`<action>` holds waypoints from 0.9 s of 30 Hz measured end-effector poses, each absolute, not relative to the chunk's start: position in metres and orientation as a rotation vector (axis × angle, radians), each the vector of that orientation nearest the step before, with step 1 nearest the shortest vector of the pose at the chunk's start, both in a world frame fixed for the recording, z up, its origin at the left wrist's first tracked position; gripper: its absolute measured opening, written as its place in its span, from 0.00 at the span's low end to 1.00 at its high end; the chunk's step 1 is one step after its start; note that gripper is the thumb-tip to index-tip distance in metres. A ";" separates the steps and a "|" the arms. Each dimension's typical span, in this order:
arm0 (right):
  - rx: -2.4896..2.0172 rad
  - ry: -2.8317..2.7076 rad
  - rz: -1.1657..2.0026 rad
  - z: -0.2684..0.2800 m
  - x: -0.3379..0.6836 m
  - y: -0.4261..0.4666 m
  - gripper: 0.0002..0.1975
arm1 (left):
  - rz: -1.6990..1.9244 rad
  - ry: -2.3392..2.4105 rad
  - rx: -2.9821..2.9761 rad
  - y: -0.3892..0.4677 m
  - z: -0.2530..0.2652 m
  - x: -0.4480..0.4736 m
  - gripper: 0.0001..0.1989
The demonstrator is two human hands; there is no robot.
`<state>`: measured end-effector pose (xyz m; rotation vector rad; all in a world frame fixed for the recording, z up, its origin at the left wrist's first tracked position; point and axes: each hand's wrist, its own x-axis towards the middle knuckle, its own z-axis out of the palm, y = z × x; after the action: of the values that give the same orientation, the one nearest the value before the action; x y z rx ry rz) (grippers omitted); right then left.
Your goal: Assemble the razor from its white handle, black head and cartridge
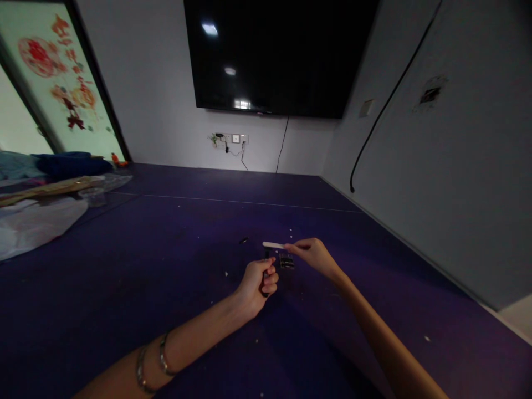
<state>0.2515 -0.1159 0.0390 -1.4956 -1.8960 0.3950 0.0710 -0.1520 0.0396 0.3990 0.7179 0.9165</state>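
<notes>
My left hand is wrapped round the handle of a slim black tool, whose narrow upper end points away from me. Its exact kind is too small and dark to make out. Between thumb and fingertips, my right hand pinches a thin white flat stick. The stick's free end points left, at the top of the black tool; I cannot tell whether they touch. Just below the right fingers, a small black object with light marks lies on the purple surface. A small black piece lies farther left.
White specks dot the purple surface. At the left lie a white bag, cardboard and dark blue cloth. A television hangs on the back wall above sockets. A black cable runs down the right wall.
</notes>
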 end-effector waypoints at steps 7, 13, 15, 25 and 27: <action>-1.540 -1.824 0.342 0.040 0.256 -0.113 0.26 | 0.924 0.704 0.434 -0.153 0.042 0.072 0.06; -1.504 -1.831 0.405 0.051 0.263 -0.117 0.26 | 0.929 0.682 0.440 -0.152 0.040 0.072 0.05; -1.487 -1.838 0.440 0.053 0.265 -0.117 0.26 | 0.936 0.687 0.437 -0.150 0.041 0.068 0.05; -1.468 -1.870 0.509 0.042 0.262 -0.114 0.25 | 0.919 0.690 0.459 -0.150 0.044 0.055 0.05; -1.468 -1.876 0.511 0.039 0.262 -0.112 0.25 | 0.911 0.670 0.465 -0.151 0.044 0.055 0.05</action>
<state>0.2616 -0.1124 0.0394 -1.4680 -1.8763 0.5113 0.0553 -0.1507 0.0435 0.4650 0.6703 0.9110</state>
